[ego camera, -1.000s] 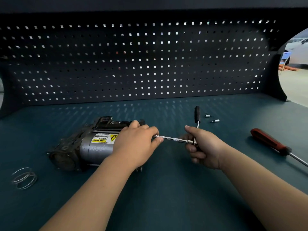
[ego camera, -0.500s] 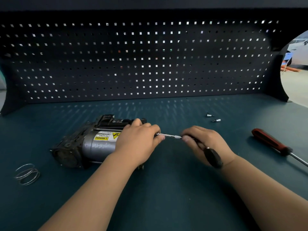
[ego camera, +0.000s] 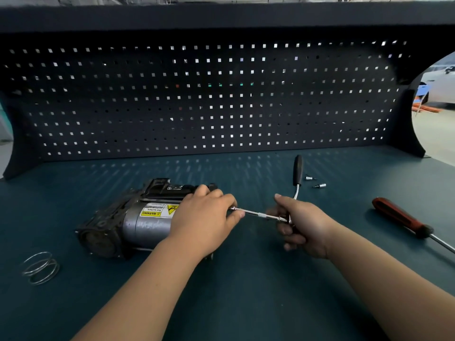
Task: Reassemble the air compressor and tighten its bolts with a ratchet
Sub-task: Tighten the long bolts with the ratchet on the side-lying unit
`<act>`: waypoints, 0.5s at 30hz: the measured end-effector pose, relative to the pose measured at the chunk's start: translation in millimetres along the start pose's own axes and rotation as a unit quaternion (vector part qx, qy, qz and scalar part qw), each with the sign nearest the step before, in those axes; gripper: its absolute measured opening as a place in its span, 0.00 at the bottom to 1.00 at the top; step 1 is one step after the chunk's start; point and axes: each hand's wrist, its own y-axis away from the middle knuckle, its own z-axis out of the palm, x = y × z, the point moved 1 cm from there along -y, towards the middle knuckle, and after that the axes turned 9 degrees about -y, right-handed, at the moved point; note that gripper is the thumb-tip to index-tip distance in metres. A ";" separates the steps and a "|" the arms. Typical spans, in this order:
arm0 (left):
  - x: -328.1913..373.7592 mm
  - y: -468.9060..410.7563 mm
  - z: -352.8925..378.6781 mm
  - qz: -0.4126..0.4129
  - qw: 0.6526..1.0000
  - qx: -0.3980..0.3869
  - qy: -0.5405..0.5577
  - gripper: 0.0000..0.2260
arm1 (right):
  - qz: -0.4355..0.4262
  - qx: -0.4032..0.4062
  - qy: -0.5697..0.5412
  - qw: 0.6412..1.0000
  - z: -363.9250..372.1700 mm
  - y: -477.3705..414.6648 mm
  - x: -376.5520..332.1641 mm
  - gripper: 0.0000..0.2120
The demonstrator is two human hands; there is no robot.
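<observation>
The air compressor [ego camera: 138, 222], a grey cylinder with a yellow warning label and a black head, lies on its side on the bench at centre left. My left hand [ego camera: 204, 217] grips its right end, fingertips touching the extension bar. The ratchet [ego camera: 297, 172] has a black handle that points up and away; its chrome extension bar [ego camera: 261, 214] runs level into the compressor's right end. My right hand [ego camera: 300, 225] grips the ratchet at its head. The bolt itself is hidden behind my left hand.
A red-handled screwdriver [ego camera: 401, 217] lies at the right. Two small sockets or bits [ego camera: 315, 182] sit behind the ratchet. A wire spring [ego camera: 40, 267] rests at the left. The teal bench mat [ego camera: 246, 303] meets a dark pegboard wall [ego camera: 221, 99] at the back.
The ratchet handle swung from pointing up and away, down towards me, and back up again. My left hand stayed on the compressor.
</observation>
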 end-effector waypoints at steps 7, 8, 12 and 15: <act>0.1 -2.6 1.8 -0.003 1.000 -0.002 -0.007 0.17 | -0.448 0.060 0.420 0.787 -13.4 5.7 3.6 0.12; 0.4 -2.8 2.0 -0.004 1.000 -0.003 -0.009 0.17 | -0.466 0.049 0.460 0.754 -15.7 6.6 5.3 0.09; 1.5 -3.0 1.6 -0.008 1.000 -0.004 -0.008 0.18 | -0.431 0.054 0.423 0.796 -15.1 2.9 6.8 0.09; 1.4 -1.1 1.2 -0.008 1.000 0.004 -0.008 0.18 | -0.287 0.047 0.255 0.922 -8.2 -1.4 1.6 0.20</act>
